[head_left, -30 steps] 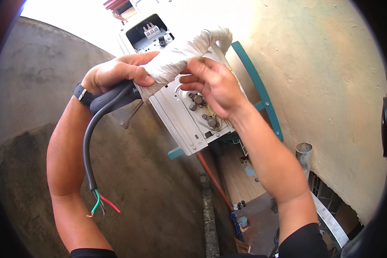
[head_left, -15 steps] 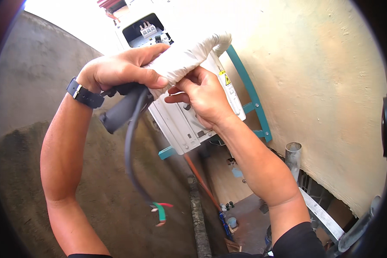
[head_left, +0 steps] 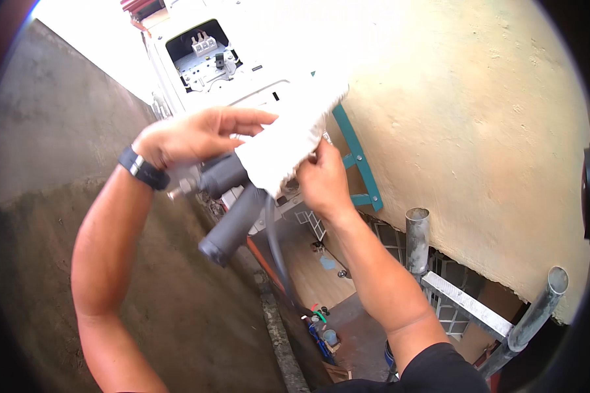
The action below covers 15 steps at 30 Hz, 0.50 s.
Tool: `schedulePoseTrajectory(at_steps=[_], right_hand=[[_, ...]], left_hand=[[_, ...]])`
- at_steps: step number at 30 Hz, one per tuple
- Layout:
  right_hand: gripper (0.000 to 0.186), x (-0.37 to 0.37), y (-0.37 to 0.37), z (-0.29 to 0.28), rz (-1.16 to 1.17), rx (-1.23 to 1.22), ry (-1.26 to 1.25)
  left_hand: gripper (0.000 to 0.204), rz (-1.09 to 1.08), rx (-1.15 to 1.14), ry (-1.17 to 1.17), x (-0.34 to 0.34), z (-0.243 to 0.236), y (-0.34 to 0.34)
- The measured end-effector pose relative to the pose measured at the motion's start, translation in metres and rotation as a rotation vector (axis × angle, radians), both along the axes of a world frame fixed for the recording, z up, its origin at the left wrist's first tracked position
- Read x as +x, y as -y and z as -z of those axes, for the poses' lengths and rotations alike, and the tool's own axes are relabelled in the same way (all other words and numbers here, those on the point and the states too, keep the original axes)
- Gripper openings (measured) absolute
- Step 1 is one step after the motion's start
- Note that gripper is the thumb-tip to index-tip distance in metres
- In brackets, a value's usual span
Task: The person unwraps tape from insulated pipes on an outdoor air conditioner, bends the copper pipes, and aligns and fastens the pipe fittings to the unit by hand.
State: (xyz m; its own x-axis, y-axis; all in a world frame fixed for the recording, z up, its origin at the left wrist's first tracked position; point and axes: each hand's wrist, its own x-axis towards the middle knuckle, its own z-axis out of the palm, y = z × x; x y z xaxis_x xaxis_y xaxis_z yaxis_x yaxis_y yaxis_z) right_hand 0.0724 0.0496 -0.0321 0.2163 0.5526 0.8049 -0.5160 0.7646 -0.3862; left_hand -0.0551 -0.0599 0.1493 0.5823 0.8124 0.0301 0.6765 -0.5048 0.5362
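A pipe bundle wrapped in white tape [head_left: 288, 141] lies across the middle, in front of an air-conditioner outdoor unit [head_left: 255, 85]. Out of its lower end come two dark grey insulated pipes [head_left: 233, 226], one tipped with a metal flare nut [head_left: 183, 187], and a grey cable [head_left: 275, 245] with bared red and green wires. My left hand [head_left: 200, 137], slightly blurred, has its fingers stretched along the bundle's upper left side; whether it touches is unclear. My right hand [head_left: 324, 180] pinches the wrapping's lower right edge, its fingertips partly hidden.
An opening in the unit shows a white terminal block [head_left: 204, 44]. Behind the bundle is a teal bracket [head_left: 357, 157]. A metal ladder [head_left: 469, 304] stands at lower right, above a floor far below. Walls rise on both sides, the concrete one [head_left: 39, 131] at left.
The wrapped bundle has shifted down and right, its pipes swinging round so the flare nut shows. My left hand has loosened from its grip. My right hand has moved lower.
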Motion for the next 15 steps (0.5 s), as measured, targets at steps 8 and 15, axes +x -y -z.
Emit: schedulePoseTrajectory(at_steps=[8, 15], right_hand=[[0.04, 0.002, 0.003, 0.047, -0.465, -0.084, -0.129], [0.063, 0.054, 0.049, 0.139, -0.016, -0.229, -0.03]], left_hand=[[0.011, 0.183, 0.899, -0.254, 0.016, 0.065, -0.033], [0.012, 0.25, 0.795, -0.047, 0.044, 0.181, -0.016]])
